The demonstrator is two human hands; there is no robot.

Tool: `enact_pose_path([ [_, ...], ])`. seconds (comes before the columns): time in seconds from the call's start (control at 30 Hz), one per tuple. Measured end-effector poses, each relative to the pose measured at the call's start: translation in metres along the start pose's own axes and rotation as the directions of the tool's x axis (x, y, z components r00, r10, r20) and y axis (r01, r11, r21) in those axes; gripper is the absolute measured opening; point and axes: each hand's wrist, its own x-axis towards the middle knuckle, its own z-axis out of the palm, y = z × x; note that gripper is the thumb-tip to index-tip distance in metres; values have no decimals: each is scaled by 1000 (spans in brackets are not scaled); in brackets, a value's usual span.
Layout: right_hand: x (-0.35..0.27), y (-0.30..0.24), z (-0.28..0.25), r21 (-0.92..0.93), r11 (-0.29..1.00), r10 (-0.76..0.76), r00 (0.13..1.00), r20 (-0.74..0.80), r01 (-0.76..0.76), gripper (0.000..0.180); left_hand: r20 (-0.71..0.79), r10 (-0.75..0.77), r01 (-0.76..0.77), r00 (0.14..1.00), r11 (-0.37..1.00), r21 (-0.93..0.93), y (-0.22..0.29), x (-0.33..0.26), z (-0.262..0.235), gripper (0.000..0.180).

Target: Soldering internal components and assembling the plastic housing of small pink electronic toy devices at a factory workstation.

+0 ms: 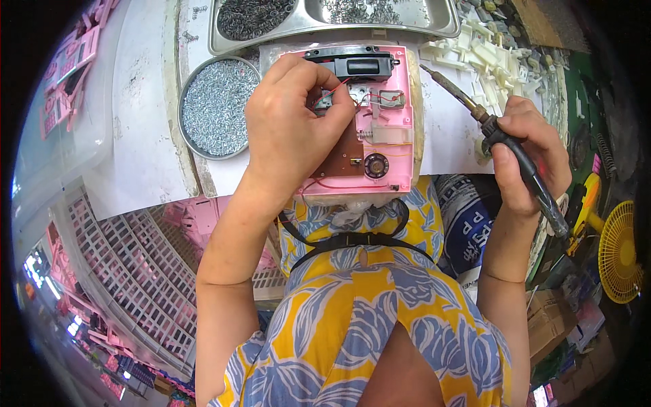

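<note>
A pink plastic casing (388, 146) lies open, inside up, on the white table edge, with a brown circuit board, a small round speaker, red wires and a black part (358, 63) at its far end. My left hand (291, 125) rests on the casing and pinches a red wire near its upper middle. My right hand (527, 152) is off to the right of the casing, gripping a soldering iron (498, 139) by its black handle. The iron's metal tip points up-left and hangs clear of the casing.
A round metal dish of small screws (217, 105) sits left of the casing. A steel tray (325, 17) with more small parts lies behind it. White plastic pieces (488, 54) pile up at the back right. A white crate with pink casings (135, 271) stands lower left; a yellow fan (620, 251) right.
</note>
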Motion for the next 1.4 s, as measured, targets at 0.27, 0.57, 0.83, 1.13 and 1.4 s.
enact_pose_path([
  [0.27,-3,0,-7,-20,1000,4,1000,-15,-4,27,24,-39,40,999,999,-23,3,3,-2,10],
  [0.57,-8,-2,-10,-22,1000,21,1000,-20,-21,27,18,-27,27,999,1000,-13,3,2,-1,10],
  [0.83,-6,-4,-4,-4,999,51,998,-34,-51,31,52,-24,26,998,999,-34,2,5,-3,9],
  [1.13,44,22,62,-172,985,30,1000,6,-28,49,199,-44,66,979,992,-108,-3,9,-15,8],
  [1.4,71,28,81,-222,972,-4,950,314,77,59,274,-23,82,961,975,-205,-11,16,-21,8],
])
